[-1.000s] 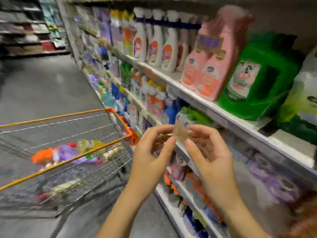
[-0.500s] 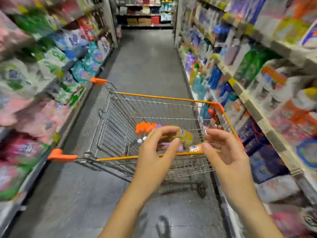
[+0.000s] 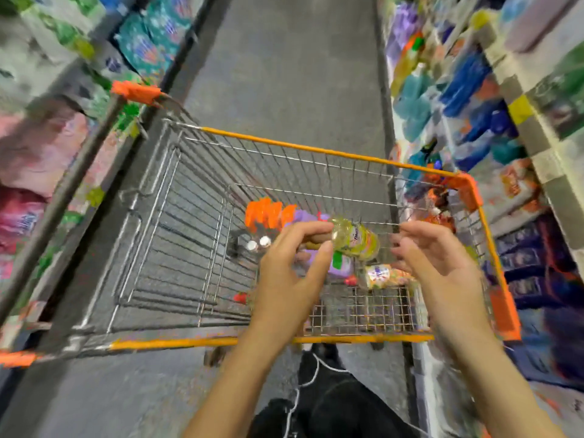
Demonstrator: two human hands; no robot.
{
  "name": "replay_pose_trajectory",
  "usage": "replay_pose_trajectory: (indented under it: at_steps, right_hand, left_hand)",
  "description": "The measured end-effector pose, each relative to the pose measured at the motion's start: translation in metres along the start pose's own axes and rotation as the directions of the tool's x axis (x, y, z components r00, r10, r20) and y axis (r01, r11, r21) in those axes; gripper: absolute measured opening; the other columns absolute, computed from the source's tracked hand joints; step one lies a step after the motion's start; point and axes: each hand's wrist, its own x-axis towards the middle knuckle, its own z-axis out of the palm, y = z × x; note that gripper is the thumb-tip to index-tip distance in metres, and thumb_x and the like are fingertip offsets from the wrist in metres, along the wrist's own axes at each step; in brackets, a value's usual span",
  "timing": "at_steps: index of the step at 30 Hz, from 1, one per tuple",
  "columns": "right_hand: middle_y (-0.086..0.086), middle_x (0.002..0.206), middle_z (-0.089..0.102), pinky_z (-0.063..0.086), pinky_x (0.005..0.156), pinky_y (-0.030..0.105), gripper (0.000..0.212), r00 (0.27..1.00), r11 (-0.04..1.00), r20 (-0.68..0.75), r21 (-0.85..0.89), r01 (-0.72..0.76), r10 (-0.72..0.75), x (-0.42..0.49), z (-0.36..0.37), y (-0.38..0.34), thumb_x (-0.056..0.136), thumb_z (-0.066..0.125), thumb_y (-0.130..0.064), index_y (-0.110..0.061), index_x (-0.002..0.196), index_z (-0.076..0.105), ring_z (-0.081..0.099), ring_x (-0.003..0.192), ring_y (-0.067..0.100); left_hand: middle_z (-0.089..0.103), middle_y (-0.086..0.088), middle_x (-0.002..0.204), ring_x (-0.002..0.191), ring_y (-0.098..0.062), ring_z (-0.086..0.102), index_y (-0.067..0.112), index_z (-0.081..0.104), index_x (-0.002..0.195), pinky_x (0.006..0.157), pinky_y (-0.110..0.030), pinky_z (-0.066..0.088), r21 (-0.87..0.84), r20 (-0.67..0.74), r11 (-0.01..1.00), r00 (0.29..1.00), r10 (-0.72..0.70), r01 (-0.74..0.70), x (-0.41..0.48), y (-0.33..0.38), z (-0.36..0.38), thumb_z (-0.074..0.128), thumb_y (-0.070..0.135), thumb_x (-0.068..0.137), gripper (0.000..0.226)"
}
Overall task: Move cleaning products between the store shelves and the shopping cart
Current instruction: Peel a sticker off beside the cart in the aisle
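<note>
A small yellow-green bottle [image 3: 355,240] lies sideways in the air above the wire shopping cart [image 3: 316,150], over its near right part. My left hand [image 3: 292,267] pinches the bottle's near end between thumb and fingertips. To the right of the bottle, my right hand [image 3: 437,260] hovers with its fingers loosely curled and holds nothing; a small gap separates it from the bottle. On the cart floor lie a purple bottle with an orange top [image 3: 271,214], a labelled yellowish bottle [image 3: 384,275] and a few smaller items. The picture is motion-blurred.
Store shelves packed with cleaning products run close along the right [image 3: 474,99] and the left [image 3: 47,137]. The cart's orange-tipped handle bar [image 3: 79,191] slants at the left. Grey aisle floor [image 3: 284,58] stretches ahead. My dark-clothed legs [image 3: 331,406] are below.
The view swung from the right shelf to down over the cart. Both hands carried the small bottle from the shelf to above the basket; my right hand has come off it.
</note>
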Motion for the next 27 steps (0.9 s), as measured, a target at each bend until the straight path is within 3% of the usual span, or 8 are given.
replay_pose_trajectory:
  at_steps: [3,6,10,14,18,20,23,27]
  right_hand:
    - [-0.001,0.096,0.067,0.053,0.087,0.035,0.028,0.997,0.997,0.042,-0.051,-0.057,0.059,0.04,0.0,0.031,0.092,0.06,-0.001,-0.027,0.099,0.064,0.063,0.089,0.009]
    - [0.005,0.098,0.065,0.051,0.08,0.029,0.026,0.985,0.987,0.093,-0.082,-0.135,0.143,0.068,-0.001,0.067,0.091,0.061,0.002,-0.023,0.099,0.062,0.059,0.084,0.012]
    - [-0.003,0.089,0.062,0.045,0.067,0.012,0.022,0.937,0.93,0.215,-0.308,-0.203,0.276,0.108,-0.008,0.136,0.09,0.061,0.004,-0.017,0.099,0.063,0.056,0.073,-0.001]
    - [-0.004,0.094,0.065,0.046,0.076,0.029,0.022,0.776,0.721,0.384,-0.682,-0.127,0.5,0.137,-0.03,0.222,0.09,0.064,-0.005,-0.018,0.108,0.064,0.06,0.08,0.01]
    - [0.008,0.128,0.059,0.043,0.094,0.035,0.036,0.656,0.457,0.406,-0.883,0.104,0.636,0.146,-0.037,0.296,0.091,0.062,-0.014,-0.016,0.126,0.056,0.056,0.114,0.027]
    - [0.009,0.14,0.051,0.042,0.1,0.039,0.05,0.639,0.307,0.406,-0.914,0.266,0.653,0.147,-0.04,0.323,0.089,0.063,-0.021,-0.019,0.136,0.047,0.049,0.125,0.03]
    - [0.008,0.148,0.04,0.039,0.105,0.043,0.062,0.643,0.143,0.333,-0.933,0.329,0.69,0.15,-0.036,0.344,0.089,0.06,-0.019,-0.022,0.145,0.033,0.042,0.133,0.031]
    - [0.006,0.16,0.019,0.021,0.116,0.042,0.077,0.618,-0.016,0.256,-0.917,0.399,0.743,0.156,-0.033,0.356,0.088,0.062,-0.016,-0.024,0.151,0.016,0.022,0.145,0.027]
  left_hand:
    - [0.067,0.004,0.098,0.092,-0.007,0.063,0.025,0.062,0.103,0.082,-0.024,0.049,-0.004,0.002,0.999,0.999,-0.051,0.051,0.032,-0.029,0.023,0.061,0.021,0.087,0.017]
    - [0.066,0.009,0.101,0.096,-0.005,0.063,0.033,0.059,0.105,0.086,-0.024,0.05,0.038,0.08,0.994,0.992,-0.101,0.098,0.053,-0.058,0.035,0.061,0.023,0.087,0.021]
    - [0.061,0.01,0.107,0.096,-0.006,0.059,0.027,0.06,0.113,0.084,-0.017,0.046,0.281,0.248,0.946,0.94,-0.236,0.163,0.082,-0.124,0.042,0.065,0.021,0.088,0.027]
    - [0.059,0.011,0.099,0.087,-0.009,0.058,0.017,0.063,0.111,0.073,-0.002,0.038,0.429,0.199,0.872,0.917,-0.345,0.235,0.096,-0.182,0.039,0.067,0.008,0.086,0.026]
    - [0.064,0.002,0.105,0.091,-0.013,0.061,0.017,0.063,0.112,0.085,-0.029,0.05,0.521,0.266,0.804,0.841,-0.471,0.286,0.095,-0.234,0.036,0.065,0.013,0.087,0.025]
    - [0.065,0.0,0.105,0.094,-0.017,0.062,0.018,0.064,0.112,0.085,-0.038,0.051,0.599,0.325,0.756,0.783,-0.53,0.264,0.091,-0.254,0.035,0.061,0.024,0.085,0.028]
    - [0.065,0.0,0.105,0.097,-0.023,0.062,0.021,0.061,0.11,0.082,-0.042,0.052,0.706,0.37,0.67,0.687,-0.625,0.23,0.08,-0.283,0.033,0.049,0.036,0.077,0.038]
    - [0.065,0.003,0.111,0.104,-0.021,0.061,0.025,0.06,0.114,0.086,-0.038,0.05,0.726,0.463,0.683,0.681,-0.568,0.076,0.07,-0.29,0.039,0.051,0.031,0.087,0.029]
